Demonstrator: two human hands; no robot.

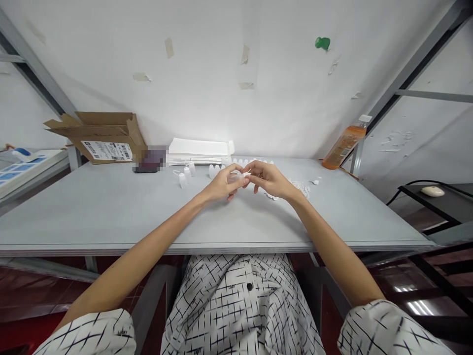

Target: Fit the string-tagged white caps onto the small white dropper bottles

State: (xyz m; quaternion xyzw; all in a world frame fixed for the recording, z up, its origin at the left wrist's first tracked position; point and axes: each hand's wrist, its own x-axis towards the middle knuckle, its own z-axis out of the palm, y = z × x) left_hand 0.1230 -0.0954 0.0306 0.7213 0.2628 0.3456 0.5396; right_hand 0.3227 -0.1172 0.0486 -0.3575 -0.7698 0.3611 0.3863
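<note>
Above the middle of the table, my left hand (220, 187) is closed around a small translucent white squeeze bottle (235, 176). My right hand (271, 180) meets it from the right, its thumb and fingers pinching a small white cap (247, 174) at the bottle's end. Whether the cap is seated on the bottle I cannot tell, since fingers cover part of it. To the left stand a few small white bottles (183, 180) with caps and loops. Behind my hands is a row of similar bottles (212, 171). A pile of small white pieces (301, 188) lies partly behind my right wrist.
A stack of white trays or sheets (199, 148) lies against the wall. An opened cardboard box (107, 138) and a dark, blurred object (151, 160) stand at the back left. An orange drink bottle (345, 145) leans at the back right. The grey table (111, 217) ends before my lap.
</note>
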